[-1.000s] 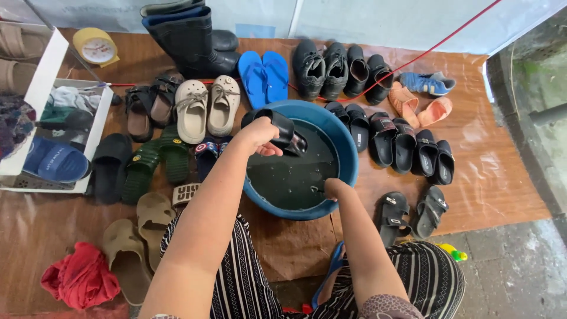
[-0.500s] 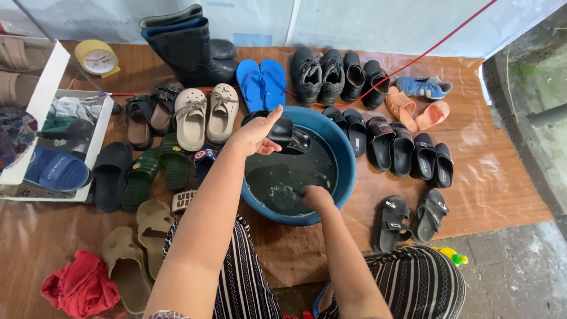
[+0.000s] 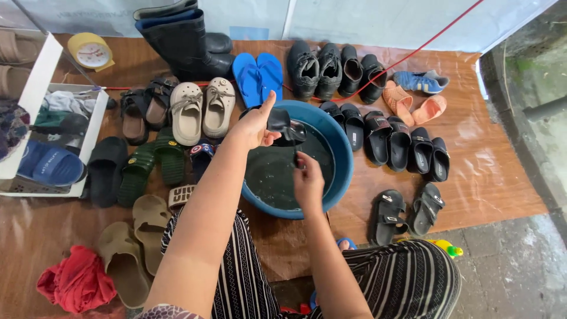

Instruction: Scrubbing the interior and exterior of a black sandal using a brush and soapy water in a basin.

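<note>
Held thing: one black rubber sandal [image 3: 287, 125], lifted over the far-left rim of the basin, touching both hands.
Left hand: the left hand [image 3: 253, 127] is clenched around the sandal's left side, thumb sticking up.
Right hand: the right hand [image 3: 308, 177] is over the water, fingertips pinched at the sandal's lower edge; what exactly they pinch cannot be told.
Basin: one round blue plastic basin [image 3: 339, 177] of dark water, on the brown floor mat [image 3: 484, 177] in front of the person's knees.
Just left of basin: two cream clogs [image 3: 202, 109], two dark green slides [image 3: 155, 165], two brown strap sandals [image 3: 144, 109], one black slide [image 3: 105, 168], two tan clogs [image 3: 136, 248].
Behind basin: two blue flip-flops [image 3: 258, 75], two tall black rubber boots [image 3: 183, 41], four black shoes [image 3: 333, 70].
Right of basin: six black slides in a row [image 3: 393, 139], two black strap sandals [image 3: 404, 210], two orange slides [image 3: 413, 103], one blue sneaker [image 3: 420, 81].
Edges: a white open box [image 3: 44, 77] with more footwear at the left edge; a red cloth [image 3: 77, 282] bottom left; a red cord [image 3: 425, 44] running to the top right; the mat ends at grey stone paving [image 3: 514, 266] on the right.
Open room: bare mat shows right of the strap sandals and near the basin's front.
</note>
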